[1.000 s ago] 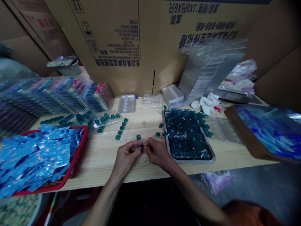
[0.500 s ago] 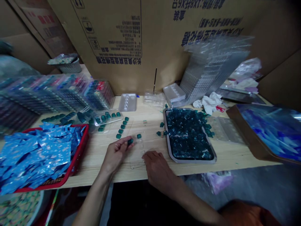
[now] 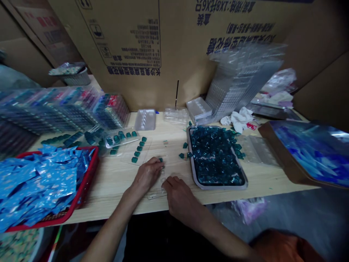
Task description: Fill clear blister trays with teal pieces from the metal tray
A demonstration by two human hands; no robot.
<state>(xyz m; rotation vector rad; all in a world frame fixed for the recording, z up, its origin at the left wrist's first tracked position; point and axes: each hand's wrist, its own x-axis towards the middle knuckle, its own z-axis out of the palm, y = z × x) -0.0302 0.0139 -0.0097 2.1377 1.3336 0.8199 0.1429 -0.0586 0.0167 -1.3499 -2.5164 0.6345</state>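
Observation:
My left hand [image 3: 148, 174] is over a clear plastic tray [image 3: 155, 195], thumb and fingers pinched together. Just past its fingertips a glossy teal block [image 3: 160, 160] shows at the tray's far end. Whatever the pinch holds is hidden behind the fingers. My right hand [image 3: 178, 193] is closed at the right side of the same tray, fingertips on its clear plastic. Left of my hands, several teal blocks [image 3: 139, 148] stand in a row in another clear tray. To the right, a grey-rimmed tray [image 3: 194, 174] is heaped with loose teal blocks [image 3: 215, 154].
A red basket [image 3: 94, 163] of blue sachets [image 3: 49, 182] sits at left. Stacked filled packs [image 3: 111, 112] stand behind it. At the back are white trays [image 3: 145, 119] and a tall stack of clear trays [image 3: 240, 83] against a carton [image 3: 131, 40]. A brown box [image 3: 286, 160] is at right.
My left hand has moved right, from beside the clear tray to over it; the teal block seen in its fingers is now hidden. My right hand stays on the tray. The view has shifted slightly.

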